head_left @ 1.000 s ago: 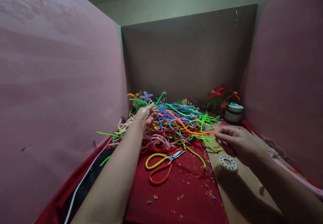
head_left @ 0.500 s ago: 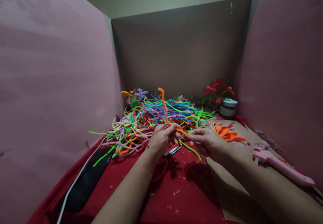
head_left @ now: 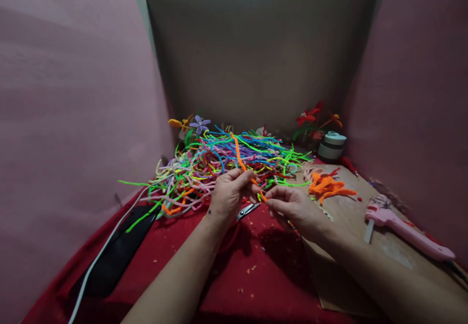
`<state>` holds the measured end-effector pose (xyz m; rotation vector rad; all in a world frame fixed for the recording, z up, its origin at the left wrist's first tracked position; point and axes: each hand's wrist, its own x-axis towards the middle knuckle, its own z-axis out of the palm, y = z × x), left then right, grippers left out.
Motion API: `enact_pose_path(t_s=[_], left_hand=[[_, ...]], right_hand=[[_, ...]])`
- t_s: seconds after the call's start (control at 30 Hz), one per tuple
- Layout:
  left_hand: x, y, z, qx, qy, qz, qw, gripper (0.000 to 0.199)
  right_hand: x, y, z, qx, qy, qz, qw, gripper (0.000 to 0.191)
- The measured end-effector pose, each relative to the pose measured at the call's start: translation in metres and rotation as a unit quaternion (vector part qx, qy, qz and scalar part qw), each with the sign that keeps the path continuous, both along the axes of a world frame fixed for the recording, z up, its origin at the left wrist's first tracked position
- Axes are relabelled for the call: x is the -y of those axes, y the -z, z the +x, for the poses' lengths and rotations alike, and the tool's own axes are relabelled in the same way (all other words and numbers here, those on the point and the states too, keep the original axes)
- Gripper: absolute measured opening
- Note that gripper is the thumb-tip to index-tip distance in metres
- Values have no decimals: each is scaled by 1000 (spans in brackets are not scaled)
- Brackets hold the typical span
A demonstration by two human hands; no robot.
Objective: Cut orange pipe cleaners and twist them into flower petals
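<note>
An orange pipe cleaner (head_left: 239,154) is stretched between my two hands above the red cloth. My left hand (head_left: 231,191) pinches it near its middle, and its upper part sticks up beyond the thumb. At its lower end, the fingertips of my right hand (head_left: 292,208) are closed on it. Below and between the hands lie scissors (head_left: 247,211), their handles hidden behind my left wrist. Just behind the hands spreads a big tangled heap of colourful pipe cleaners (head_left: 204,168). Several bent orange pieces (head_left: 327,187) rest to the right of my right hand.
A pink glue gun (head_left: 405,229) lies on brown cardboard (head_left: 351,285) at the right. Behind it stands a lidded jar (head_left: 332,146). Pipe-cleaner flowers (head_left: 199,124) stand at the back. A black flat object (head_left: 113,256) and a white cable (head_left: 97,260) lie at the left.
The view has tilted down slightly. The raised end of the orange pipe cleaner looks straighter and lower, and the stretch between my hands slopes more steeply. Both hands keep their pinch.
</note>
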<state>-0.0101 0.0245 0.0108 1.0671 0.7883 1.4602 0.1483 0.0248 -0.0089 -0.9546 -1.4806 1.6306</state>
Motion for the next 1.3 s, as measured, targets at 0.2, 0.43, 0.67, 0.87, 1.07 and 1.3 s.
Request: enact_pose_path(t_s=[0.2,0.43,0.67,0.87,1.07,1.3], left_hand=[[6,-2,8,-26,4,14,1000,23],[6,-6,3,-70,39,-26,996,29],[15,-6,-1,-164,94,-53,981,25],[21,-2,8,-195,150,-67,967,26],[25,0,16,-212,123,-70,967,8],[26,2,21,-274,26,-34,961,10]], right_hand=[[7,-5,2,80,-61,57,993,22],[11,-2,3,-21,-27,52,998,17],[8,-3,2,-133,42,39,989,16],[8,-3,6,-101,86,93,987,13],[6,-2,9,-94,70,122,986,17],[6,-2,7,-88,111,75,987,19]])
